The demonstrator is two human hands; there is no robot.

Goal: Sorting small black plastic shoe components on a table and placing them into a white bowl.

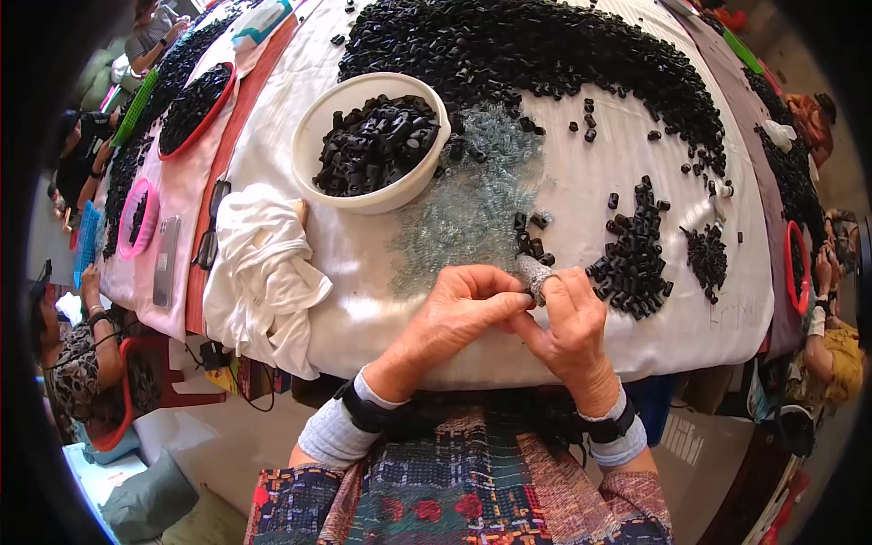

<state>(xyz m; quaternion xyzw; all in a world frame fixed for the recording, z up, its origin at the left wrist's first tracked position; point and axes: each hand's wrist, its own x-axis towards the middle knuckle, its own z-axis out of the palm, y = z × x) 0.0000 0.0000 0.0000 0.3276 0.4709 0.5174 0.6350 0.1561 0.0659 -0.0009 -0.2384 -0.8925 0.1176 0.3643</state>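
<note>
From here: white cloth [259,263] at the hands' 9 o'clock, white bowl [386,198] at 11. Left hand [450,313] pinches 1 small dark piece [529,295], table's 6 o'clock side; right hand [577,327] curled alongside, grip unclear. Black parts heap [636,263] at 2.

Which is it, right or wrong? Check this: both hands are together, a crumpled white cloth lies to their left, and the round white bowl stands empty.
Wrong on one point: the head view shows the round white bowl filled with black plastic pieces, not empty. The left hand and right hand are together, and the crumpled white cloth does lie to their left.
</note>
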